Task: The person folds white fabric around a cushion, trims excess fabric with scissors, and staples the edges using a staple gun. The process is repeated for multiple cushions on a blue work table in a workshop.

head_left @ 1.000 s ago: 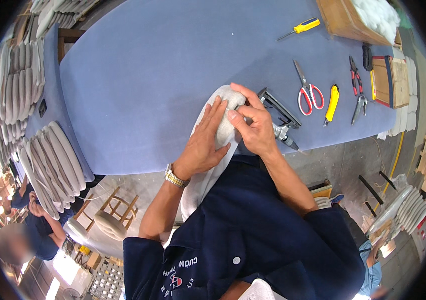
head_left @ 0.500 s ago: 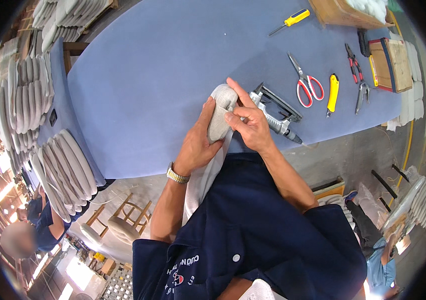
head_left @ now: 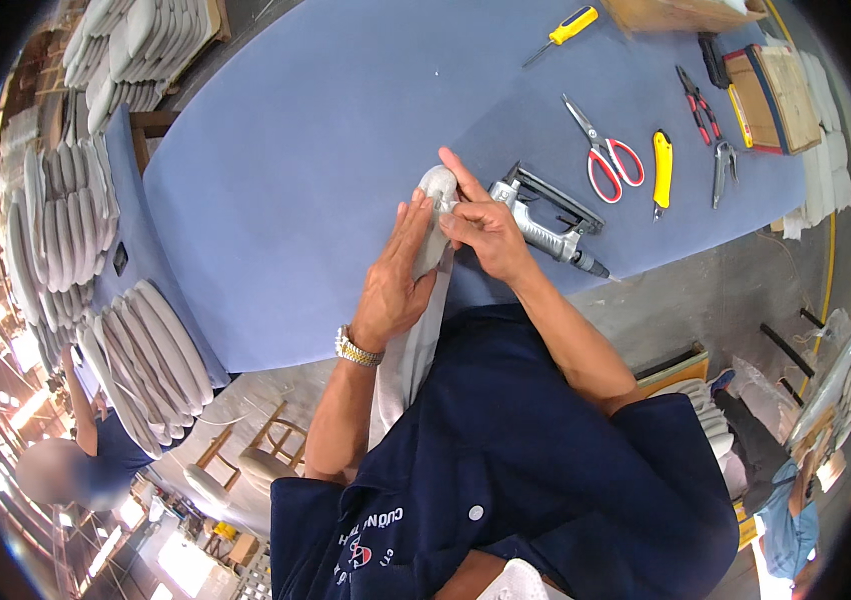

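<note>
A long grey fabric-covered pad (head_left: pixel 433 255) stands between my hands at the table's near edge, its rounded end upward and its lower part running down against my shirt. My left hand (head_left: pixel 393 283), with a watch at the wrist, holds the pad's left side, fingers stretched along it. At the upper right of the pad my right hand (head_left: pixel 491 235) pinches the fabric with thumb and bent fingers, index finger extended past the end. What lies under the right fingertips is hidden. Just right of that hand rests a silver air staple gun (head_left: pixel 546 225).
On the blue table (head_left: pixel 296 150) lie red-handled scissors (head_left: pixel 601 150), a yellow utility knife (head_left: pixel 662 170), a yellow screwdriver (head_left: pixel 564 35), red-handled pliers (head_left: pixel 698 105) and grey snips (head_left: pixel 723 172). A box (head_left: pixel 774 100) stands far right. Grey pads (head_left: pixel 151 350) are stacked left. Other people work nearby.
My left hand has turned and its fingers now lie straighter over the pad. The pad has turned to show a narrower side. My right hand keeps pinching, shifted slightly left.
</note>
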Tool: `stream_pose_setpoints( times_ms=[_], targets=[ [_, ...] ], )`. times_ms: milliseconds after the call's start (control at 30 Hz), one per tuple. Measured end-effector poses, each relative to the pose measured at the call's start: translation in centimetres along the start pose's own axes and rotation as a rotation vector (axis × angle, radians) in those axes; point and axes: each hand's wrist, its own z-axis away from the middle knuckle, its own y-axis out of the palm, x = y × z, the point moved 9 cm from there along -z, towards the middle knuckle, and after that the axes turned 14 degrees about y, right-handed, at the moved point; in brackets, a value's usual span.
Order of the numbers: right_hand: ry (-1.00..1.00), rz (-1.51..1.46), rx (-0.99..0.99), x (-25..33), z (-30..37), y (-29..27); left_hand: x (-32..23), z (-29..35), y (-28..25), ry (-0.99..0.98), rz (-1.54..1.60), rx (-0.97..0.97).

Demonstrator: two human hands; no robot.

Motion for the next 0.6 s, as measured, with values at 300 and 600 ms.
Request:
stream_pose_setpoints(
  times_ms=[300,600],
  targets=[
    [-0.098,0.037,0.014,-0.2,-0.4,-0.2,-0.4,0.5,0.2,0.011,-0.206,0.035],
    [-0.162,0.02,0.023,-0.6,-0.1,0.7,4.6,-1.9,0.6,-0.434,0.281,0.023]
  ],
)
